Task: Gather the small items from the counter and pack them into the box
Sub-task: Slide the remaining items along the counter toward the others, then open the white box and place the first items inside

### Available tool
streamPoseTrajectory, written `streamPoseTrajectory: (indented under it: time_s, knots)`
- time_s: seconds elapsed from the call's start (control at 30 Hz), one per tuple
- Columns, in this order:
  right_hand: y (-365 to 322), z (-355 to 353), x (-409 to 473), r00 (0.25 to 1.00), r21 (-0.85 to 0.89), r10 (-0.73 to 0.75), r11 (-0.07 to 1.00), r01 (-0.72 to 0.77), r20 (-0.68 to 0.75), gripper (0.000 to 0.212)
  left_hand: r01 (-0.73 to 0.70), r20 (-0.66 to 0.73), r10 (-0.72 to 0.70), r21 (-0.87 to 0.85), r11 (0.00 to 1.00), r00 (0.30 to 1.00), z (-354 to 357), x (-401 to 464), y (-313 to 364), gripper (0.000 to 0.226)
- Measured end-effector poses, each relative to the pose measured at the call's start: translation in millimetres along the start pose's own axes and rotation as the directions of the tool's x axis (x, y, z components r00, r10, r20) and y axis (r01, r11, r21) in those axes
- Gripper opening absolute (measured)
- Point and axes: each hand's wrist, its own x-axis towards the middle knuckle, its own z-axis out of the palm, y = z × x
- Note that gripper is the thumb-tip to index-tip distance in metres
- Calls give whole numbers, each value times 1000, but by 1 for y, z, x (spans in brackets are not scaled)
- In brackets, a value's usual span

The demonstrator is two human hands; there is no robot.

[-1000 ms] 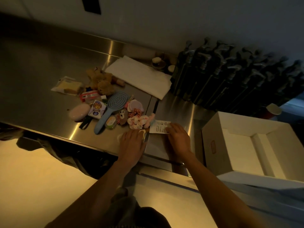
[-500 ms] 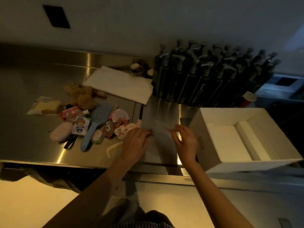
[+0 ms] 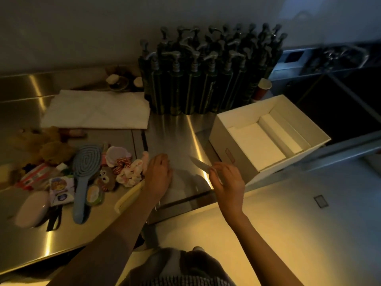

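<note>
My right hand [image 3: 225,181] pinches a small white card [image 3: 199,164] lifted off the steel counter [image 3: 177,133], just left of the open white box [image 3: 266,135]. The box stands at the counter's right end and holds white inserts. My left hand [image 3: 157,175] lies flat on the counter beside a pale comb [image 3: 128,195]. Left of it is a pile of small items: scrunchies [image 3: 129,172], a blue hairbrush [image 3: 83,178], a pink oval case [image 3: 33,208], a printed packet [image 3: 60,187], plush toys [image 3: 47,145].
A cluster of dark pump bottles [image 3: 206,75] stands at the back against the wall. A folded white cloth [image 3: 97,109] lies at the back left. A red paper cup [image 3: 262,88] stands behind the box. The counter edge runs close to my body.
My right hand has picked the card off the counter and carried it right, toward the box. My left hand stayed down near the comb. The view swung to the right.
</note>
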Motion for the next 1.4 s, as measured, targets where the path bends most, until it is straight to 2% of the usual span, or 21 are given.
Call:
streamPoseTrajectory:
  time_s: [0.17,0.33,0.57,0.73,0.87,0.97,1.07,1.2,1.4]
  knots:
    - [-8,6,-7,1000,-42,7,999,-8,-20,21,45,43,-45,-10,999,998,1,3,0,34]
    - [-13,12,-14,998,-76,47,996,-50,-32,25,-28,51,32,-69,997,998,-4,3,-1,12]
    - [-19,11,-15,992,-63,86,994,-92,-94,23,-101,-46,92,-243,965,995,-18,-9,5,22]
    - [-24,1,-6,995,-120,41,992,-51,-88,27,-152,-104,119,-406,901,987,-52,-15,24,28]
    - [-32,-14,12,985,-138,-12,990,-12,-174,35,-152,-200,50,-537,830,978,-81,-18,43,31]
    - [-35,-28,23,973,-138,-58,990,27,-225,37,-226,-325,16,-623,749,946,-99,-21,59,35]
    - [-34,-41,35,969,-131,-96,989,68,-226,28,-326,-423,39,-633,702,905,-115,-20,80,34]
    - [-28,-60,55,964,-159,-163,979,131,-208,25,-397,-454,88,-649,649,887,-130,-14,107,36]
    - [-16,-118,85,933,-178,-265,958,226,-242,21,-463,-538,108,-586,665,836,-143,-5,160,35]
